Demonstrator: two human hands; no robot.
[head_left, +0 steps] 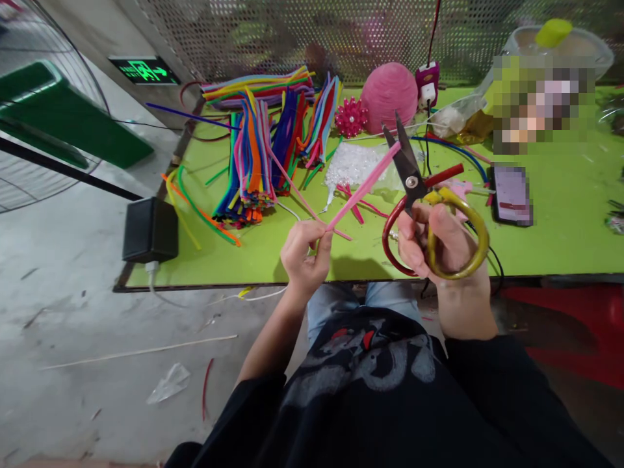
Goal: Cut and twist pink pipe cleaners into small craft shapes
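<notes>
My left hand is closed in a pinch around the lower end of a few pink pipe cleaners, which slant up to the right. Their upper ends lie between the parted blades of the scissors. Fingers of my right hand are wrapped round the scissors' red and yellow handles. Just behind the pink strips is a bag of clear beads. More pink pieces rest on the green table beneath them.
Bundles of coloured pipe cleaners lie left of centre on the green table. Behind are a pink ball and a beaded pink flower. A phone lies right; a black adapter sits at the left edge.
</notes>
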